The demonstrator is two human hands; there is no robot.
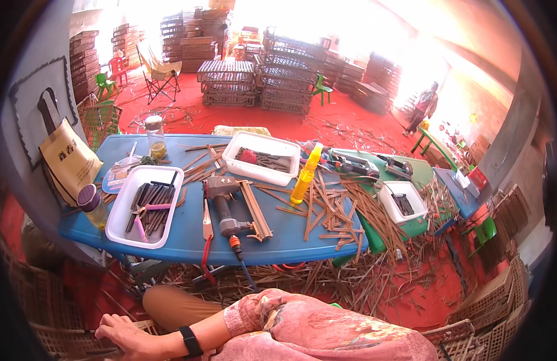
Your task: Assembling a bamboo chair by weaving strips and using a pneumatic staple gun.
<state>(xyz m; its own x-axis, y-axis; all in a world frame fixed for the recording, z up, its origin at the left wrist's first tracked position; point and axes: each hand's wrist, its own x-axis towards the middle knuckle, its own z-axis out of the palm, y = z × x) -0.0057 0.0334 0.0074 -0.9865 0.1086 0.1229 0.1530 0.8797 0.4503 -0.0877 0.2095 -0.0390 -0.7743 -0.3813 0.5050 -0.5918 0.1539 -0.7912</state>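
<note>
A blue, bowed-edge table [278, 248] stands on a red floor [188, 117]; brown slatted crate stacks [286, 78] rise beyond it, and a green tabletop [375, 240] adjoins its right end. On the table's left part, a white rectangular plastic tray [115, 225] holds dark strips and a pink-handled tool [158, 207]; toward the far edge, another white tray [230, 168] holds dark strips and a red rounded item [248, 156]. Blue surface shows along the near edge, beside a grey-and-black power tool [226, 204]; loose brown strips [335, 210] overhang the right. Below the table's near left side, the left hand [125, 338] has bent fingers beside a brown lattice-sided crate [56, 340]; whether it grips that crate, I cannot tell. The right hand is out of view, its state unknown.
</note>
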